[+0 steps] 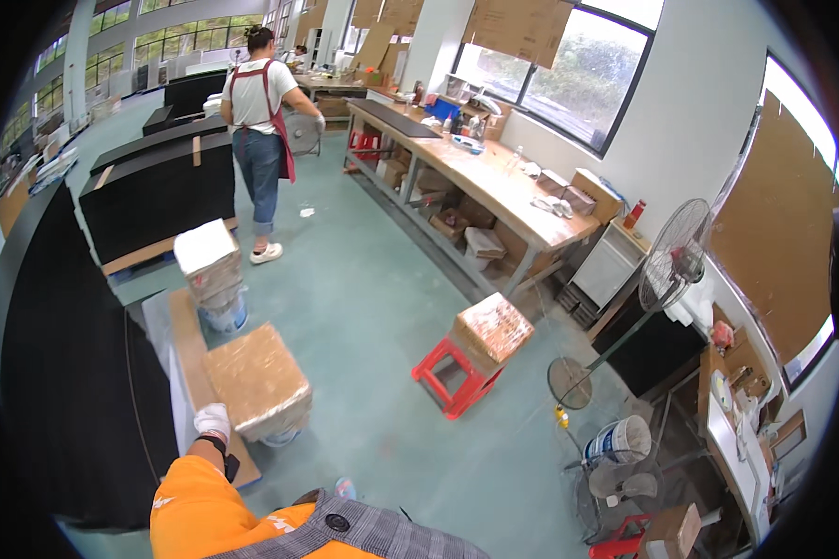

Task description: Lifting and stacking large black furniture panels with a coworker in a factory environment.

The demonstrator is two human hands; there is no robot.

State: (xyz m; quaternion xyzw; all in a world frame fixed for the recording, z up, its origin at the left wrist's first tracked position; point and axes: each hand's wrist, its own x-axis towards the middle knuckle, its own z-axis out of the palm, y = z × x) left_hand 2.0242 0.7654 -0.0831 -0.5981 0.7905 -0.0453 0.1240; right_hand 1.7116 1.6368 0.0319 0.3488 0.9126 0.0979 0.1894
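Note:
My left hand (212,421), in a white glove with a black band at the wrist, reaches forward from an orange sleeve. It is right beside the near left corner of a tape-wrapped cardboard box (256,377), which sits on a bucket. Whether the glove touches the box or the brown board (188,345) beside it, I cannot tell; its fingers do not show clearly. A large black panel (75,373) stretches along the left. My right hand is out of view.
A second wrapped box (207,252) on a bucket stands farther off. Right of centre is a red stool (457,377) with a box on it. A standing fan (676,265) and a long workbench (494,177) are at the right. A person (261,130) in an apron walks ahead.

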